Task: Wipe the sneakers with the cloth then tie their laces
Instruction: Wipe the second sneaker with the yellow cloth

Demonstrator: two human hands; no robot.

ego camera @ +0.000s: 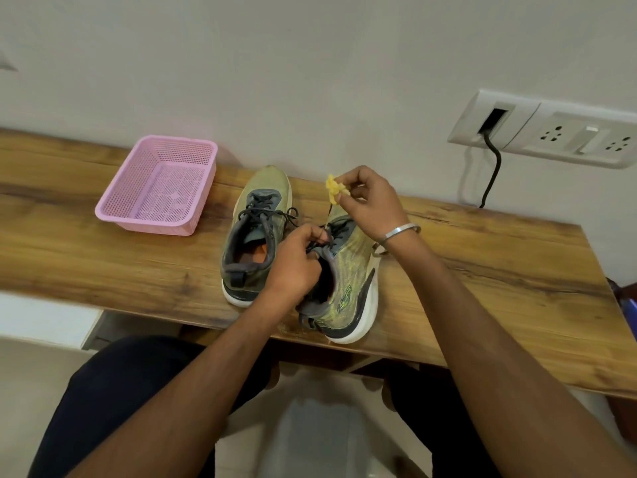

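Two olive-green sneakers with white soles stand on the wooden table (103, 257). The left sneaker (256, 232) sits upright with its dark laces loose. The right sneaker (348, 284) leans onto its side near the front edge. My left hand (296, 260) grips its collar and pinches a dark lace by the tongue. My right hand (368, 201) is raised above its toe, pinching a small crumpled yellow cloth (336, 189) together with a lace end that runs down to the shoe.
A pink plastic basket (158, 184) stands at the table's back left. A wall socket plate (548, 129) with a black cable (491, 167) is at the right. My legs are under the table edge.
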